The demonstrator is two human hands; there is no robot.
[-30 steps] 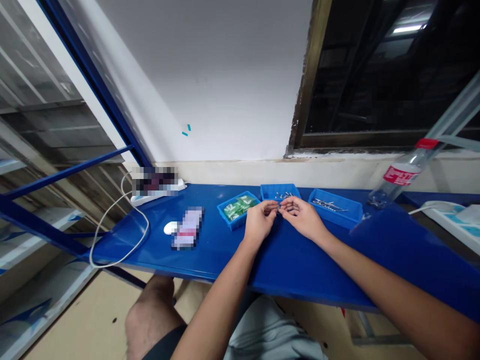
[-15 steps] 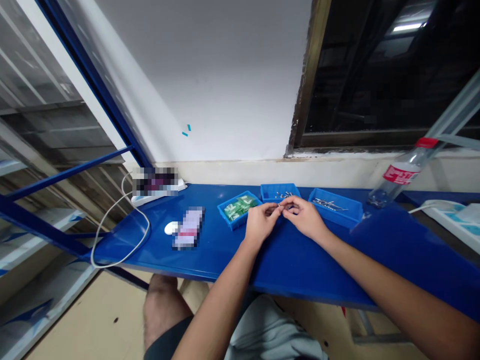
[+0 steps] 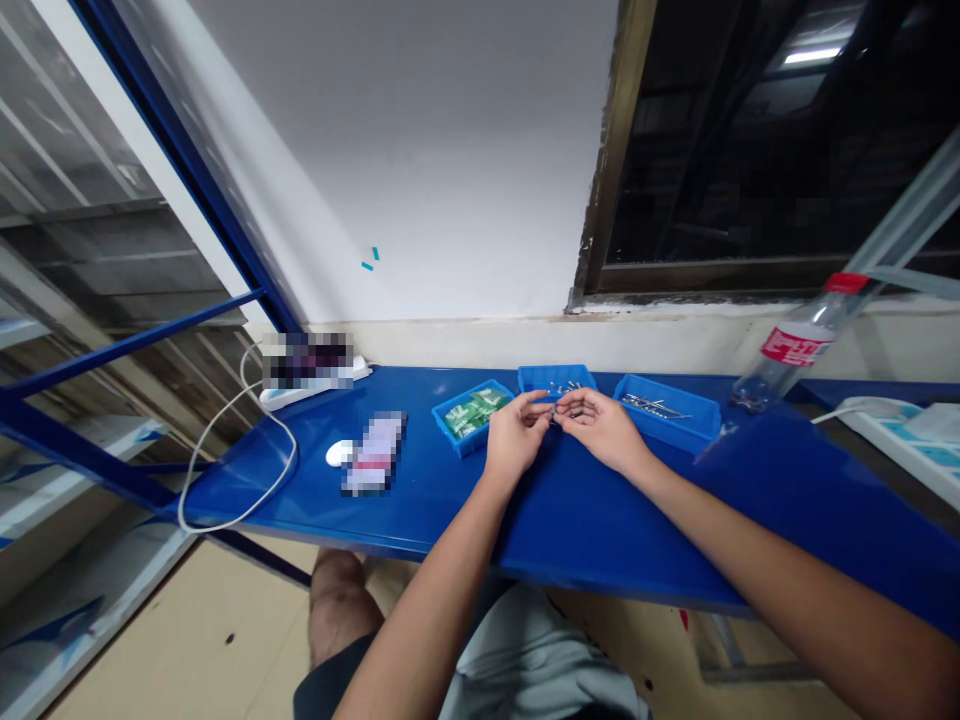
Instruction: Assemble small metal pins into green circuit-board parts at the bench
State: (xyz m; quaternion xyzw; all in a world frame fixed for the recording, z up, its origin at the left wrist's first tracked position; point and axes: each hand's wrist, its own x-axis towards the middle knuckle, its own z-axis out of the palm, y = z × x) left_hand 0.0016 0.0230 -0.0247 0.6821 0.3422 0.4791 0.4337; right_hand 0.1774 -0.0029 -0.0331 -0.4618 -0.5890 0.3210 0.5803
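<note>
Thumb and forefinger of the left hand (image 3: 516,438) have drawn slightly apart since the earlier frame; the right hand (image 3: 602,430) stays close by, fingertips bunched. Between these two grips shows a tiny piece (image 3: 555,411), too small to identify, above the desk (image 3: 637,545); which grip has hold of it, I cannot tell. A slack pinch could let it slip onto the desk or into the middle tray (image 3: 536,376), lost among loose metal parts (image 3: 568,387). Trays number three: the left tray (image 3: 472,446) carries green packets (image 3: 474,411), the right tray (image 3: 703,413) thin rods (image 3: 652,406), both too overlapped to count. Farther out: one bottle (image 3: 796,345), one white oval object (image 3: 340,453).
</note>
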